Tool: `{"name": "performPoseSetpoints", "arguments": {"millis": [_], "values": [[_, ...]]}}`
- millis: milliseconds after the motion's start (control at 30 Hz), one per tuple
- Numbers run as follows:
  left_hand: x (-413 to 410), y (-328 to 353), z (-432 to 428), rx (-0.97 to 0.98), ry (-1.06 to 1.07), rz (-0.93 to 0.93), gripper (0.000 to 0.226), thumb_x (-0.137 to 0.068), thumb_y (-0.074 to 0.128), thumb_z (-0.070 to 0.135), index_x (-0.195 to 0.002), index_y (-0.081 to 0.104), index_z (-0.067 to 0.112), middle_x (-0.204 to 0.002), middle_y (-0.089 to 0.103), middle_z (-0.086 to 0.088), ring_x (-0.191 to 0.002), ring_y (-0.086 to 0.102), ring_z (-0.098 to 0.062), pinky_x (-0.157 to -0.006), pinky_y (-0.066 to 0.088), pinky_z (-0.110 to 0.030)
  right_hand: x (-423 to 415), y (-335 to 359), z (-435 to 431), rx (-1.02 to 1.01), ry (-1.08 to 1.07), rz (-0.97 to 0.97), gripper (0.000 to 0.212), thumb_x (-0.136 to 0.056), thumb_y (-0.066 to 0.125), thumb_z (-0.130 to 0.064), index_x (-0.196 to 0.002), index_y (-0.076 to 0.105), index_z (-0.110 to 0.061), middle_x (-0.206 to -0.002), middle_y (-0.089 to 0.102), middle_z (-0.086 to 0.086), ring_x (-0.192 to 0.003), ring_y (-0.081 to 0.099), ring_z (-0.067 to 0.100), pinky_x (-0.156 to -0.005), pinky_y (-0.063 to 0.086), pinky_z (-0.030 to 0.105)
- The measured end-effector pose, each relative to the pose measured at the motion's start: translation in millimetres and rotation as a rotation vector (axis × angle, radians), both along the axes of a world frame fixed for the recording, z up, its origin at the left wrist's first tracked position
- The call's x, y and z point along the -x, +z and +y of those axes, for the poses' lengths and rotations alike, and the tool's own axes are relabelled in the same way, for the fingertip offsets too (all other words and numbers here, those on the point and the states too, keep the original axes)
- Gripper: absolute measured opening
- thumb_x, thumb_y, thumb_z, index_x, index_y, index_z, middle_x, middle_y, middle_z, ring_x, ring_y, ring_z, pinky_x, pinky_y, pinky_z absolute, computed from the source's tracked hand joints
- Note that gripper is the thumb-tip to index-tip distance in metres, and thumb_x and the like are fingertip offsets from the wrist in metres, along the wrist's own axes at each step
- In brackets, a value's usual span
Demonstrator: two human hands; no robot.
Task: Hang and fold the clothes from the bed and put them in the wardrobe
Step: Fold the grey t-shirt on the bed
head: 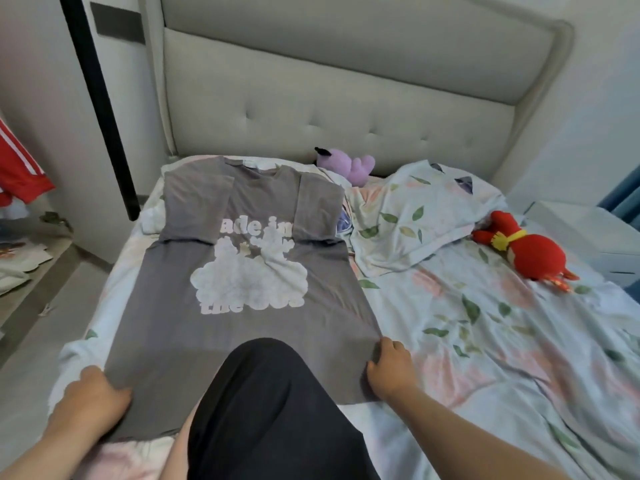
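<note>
Grey T-shirt [242, 271] lies flat along the bed's [485, 341] left edge, sleeves folded in; left hand [93, 393] and right hand [388, 368] pinch its hem corners, apparently keeping it taut for folding.

There is one camera, worn on the person's head. It looks forward and down along the bed [485, 341] toward the headboard [346, 109]. The view is wide, and the hands are close at the bottom edge.
</note>
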State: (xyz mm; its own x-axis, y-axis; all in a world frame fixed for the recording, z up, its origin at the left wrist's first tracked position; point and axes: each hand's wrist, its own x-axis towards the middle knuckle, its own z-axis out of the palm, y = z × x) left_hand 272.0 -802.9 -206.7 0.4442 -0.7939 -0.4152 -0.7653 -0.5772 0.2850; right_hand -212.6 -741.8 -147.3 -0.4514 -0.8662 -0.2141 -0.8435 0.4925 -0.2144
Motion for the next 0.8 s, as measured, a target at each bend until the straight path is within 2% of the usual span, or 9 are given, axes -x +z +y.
{"name": "performPoseSetpoints", "arguments": {"millis": [100,233,333,400,467,567,633,700,800], "values": [[-12,2,0,-0.034,-0.004,0.137,0.043,-0.047,0.07,0.027,-0.083,0.062,0.004,-0.076,0.067,-0.018,-0.074,0.064,-0.036,-0.068,0.056,-0.038,3,7,13,-0.077,-0.174,-0.089,0.03,-0.087,0.048,-0.021,-0.115,0.051,-0.01,-0.122,0.055,0.013,-0.11,0.057,0.031,-0.093,0.048,0.036],[11,63,18,-0.024,-0.061,0.346,0.02,-0.064,0.07,0.002,-0.083,0.067,-0.001,-0.079,0.067,-0.024,-0.078,0.064,-0.039,-0.063,0.05,-0.035,11,21,13,-0.134,-0.251,-0.293,0.012,-0.09,0.05,-0.012,-0.098,0.058,-0.007,-0.099,0.063,0.013,-0.094,0.062,0.032,-0.083,0.053,0.034],[13,96,17,0.119,0.064,0.542,0.022,-0.085,0.056,-0.01,-0.104,0.063,-0.004,-0.085,0.067,-0.029,-0.07,0.065,-0.041,-0.059,0.056,-0.047,14,55,3,0.125,-0.337,-0.631,0.013,-0.086,0.047,0.0,-0.077,0.048,-0.01,-0.07,0.055,0.016,-0.058,0.054,0.026,-0.06,0.049,0.033],[12,119,10,0.299,0.233,0.766,0.038,-0.094,0.047,-0.009,-0.129,0.051,0.005,-0.089,0.063,-0.025,-0.065,0.061,-0.036,-0.049,0.056,-0.045,12,91,-6,0.299,-0.34,-0.783,0.013,-0.089,0.052,0.0,-0.091,0.05,-0.013,-0.071,0.058,0.017,-0.051,0.053,0.023,-0.053,0.049,0.03],[10,146,1,0.464,0.38,1.008,0.035,-0.099,0.042,-0.004,-0.128,0.052,0.013,-0.087,0.057,-0.015,-0.066,0.06,-0.029,-0.048,0.056,-0.036,9,125,-18,0.451,-0.313,-0.911,0.017,-0.092,0.053,-0.001,-0.103,0.054,-0.013,-0.075,0.06,0.015,-0.053,0.055,0.022,-0.055,0.053,0.029],[-2,184,-17,0.65,0.539,1.371,0.021,-0.098,0.045,0.0,-0.093,0.06,0.013,-0.079,0.067,-0.01,-0.069,0.069,-0.016,-0.073,0.061,-0.032,5,170,-34,0.597,-0.285,-1.2,0.024,-0.095,0.042,0.005,-0.102,0.062,-0.008,-0.088,0.064,0.013,-0.073,0.063,0.022,-0.07,0.056,0.033],[-25,186,-38,0.743,0.568,1.613,0.028,-0.078,0.06,-0.012,-0.102,0.066,0.001,-0.112,0.067,-0.017,-0.106,0.062,-0.029,-0.111,0.037,-0.048,4,191,-38,0.636,-0.232,-1.405,0.047,-0.084,0.033,0.017,-0.107,0.065,-0.009,-0.096,0.069,0.011,-0.084,0.067,0.023,-0.079,0.054,0.036],[-34,198,-49,0.823,0.504,1.666,0.054,-0.071,0.044,-0.026,-0.119,0.06,-0.006,-0.128,0.052,-0.022,-0.114,0.052,-0.034,-0.114,0.027,-0.054,1,206,-41,0.675,-0.153,-1.392,0.056,-0.081,0.031,0.023,-0.113,0.064,-0.01,-0.101,0.071,0.008,-0.091,0.067,0.022,-0.085,0.052,0.036],[-6,243,-37,0.866,0.388,1.382,0.056,-0.082,0.03,-0.028,-0.118,0.058,0.005,-0.111,0.056,-0.015,-0.102,0.06,-0.023,-0.088,0.058,-0.034,-2,221,-41,0.798,-0.132,-1.234,0.026,-0.093,0.053,0.012,-0.098,0.066,-0.011,-0.093,0.068,0.009,-0.088,0.064,0.02,-0.083,0.053,0.033]]}}
